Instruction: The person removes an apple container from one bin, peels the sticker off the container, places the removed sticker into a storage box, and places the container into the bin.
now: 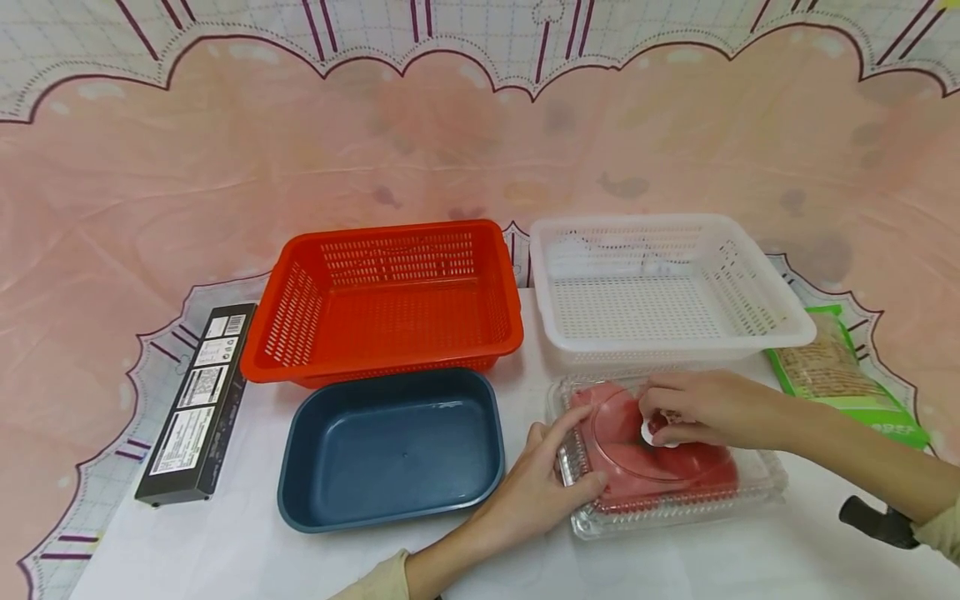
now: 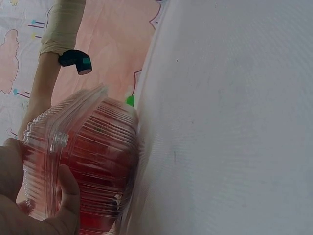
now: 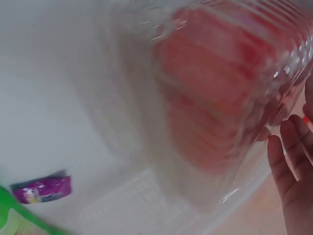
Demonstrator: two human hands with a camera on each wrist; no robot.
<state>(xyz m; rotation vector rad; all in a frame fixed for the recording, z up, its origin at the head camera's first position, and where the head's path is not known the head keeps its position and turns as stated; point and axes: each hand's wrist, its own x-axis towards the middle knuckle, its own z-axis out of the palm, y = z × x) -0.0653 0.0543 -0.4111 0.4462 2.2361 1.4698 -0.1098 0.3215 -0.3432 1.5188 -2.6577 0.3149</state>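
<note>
A clear plastic box [image 1: 757, 479] with red and pink contents lies at the front right of the table. My left hand [image 1: 536, 492] grips its left end, thumb and a finger over the rim. In the left wrist view, the left thumb [image 2: 68, 196] presses against the box's ribbed side. Above the lid, my right hand [image 1: 697, 410] pinches a small white-edged, dark red thing [image 1: 651, 428]; its kind is unclear, mostly covered by the fingers. The right wrist view shows right fingers [image 3: 288, 147] beside the blurred box, and the pinched thing is hidden there.
Left of the box stands a blue basin [image 1: 405, 454]. Behind are a red basket [image 1: 397, 312] and a white basket [image 1: 626, 312]. A long black box [image 1: 197, 408] lies far left. A green-edged bag [image 1: 832, 367] lies far right, and a small purple packet [image 3: 44, 190] near it.
</note>
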